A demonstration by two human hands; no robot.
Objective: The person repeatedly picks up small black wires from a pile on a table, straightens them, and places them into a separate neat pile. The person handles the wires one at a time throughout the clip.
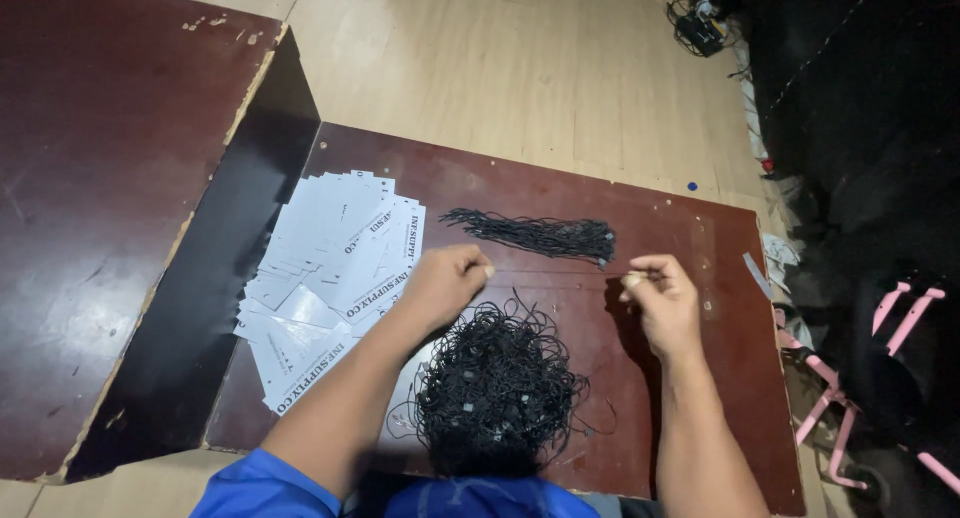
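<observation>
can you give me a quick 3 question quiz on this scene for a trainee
1. True or false: the left hand and the right hand each pinch one end of a thin black string stretched between them.
2. Where do the white paper tags lie, seen from the person? A) left of the hands B) right of the hands C) under the tangled heap
3. Fill in: straight cords lie in a neat bundle beyond the hands, and the tangled pile of black cords lies ____ to the person.

Key
1. True
2. A
3. nearer
</observation>
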